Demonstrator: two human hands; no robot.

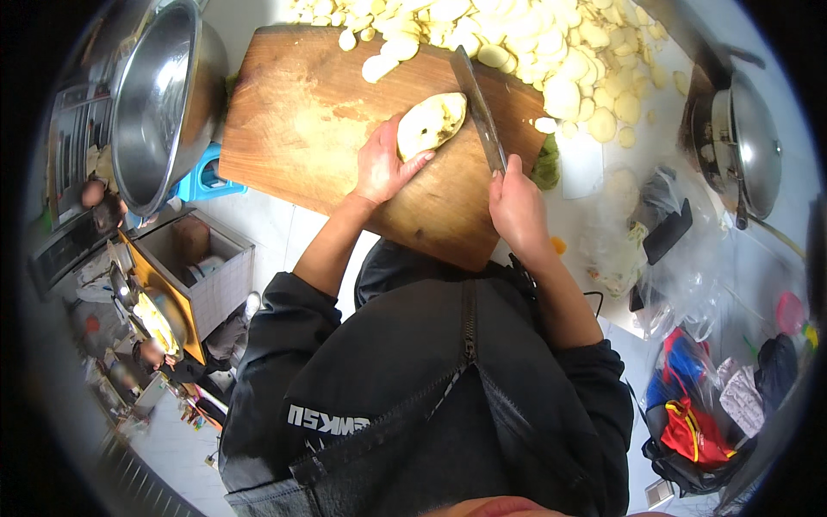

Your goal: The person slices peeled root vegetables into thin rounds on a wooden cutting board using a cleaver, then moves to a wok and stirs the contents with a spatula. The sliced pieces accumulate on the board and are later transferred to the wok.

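My left hand [382, 161] grips a large peeled potato or similar pale root [431, 123] with dark spots, held over a thick wooden cutting board [297, 129]. In my right hand [522, 207] is the handle of a cleaver or broad kitchen knife [478, 106], its blade pointing away from me, just right of the root. The blade and the root look very close; whether they touch I cannot tell. A great heap of pale round slices [517, 32] lies along the board's far edge and beyond it at the right. Some slices rest on the board.
A big steel basin [155, 110] stands left of the board, near a blue plastic stool [210, 178]. At the right are a lidded pan [743, 142], clear plastic bags [698, 284] and a dark phone [668, 231]. Bags [698, 426] lie lower right. Other people are at the far left.
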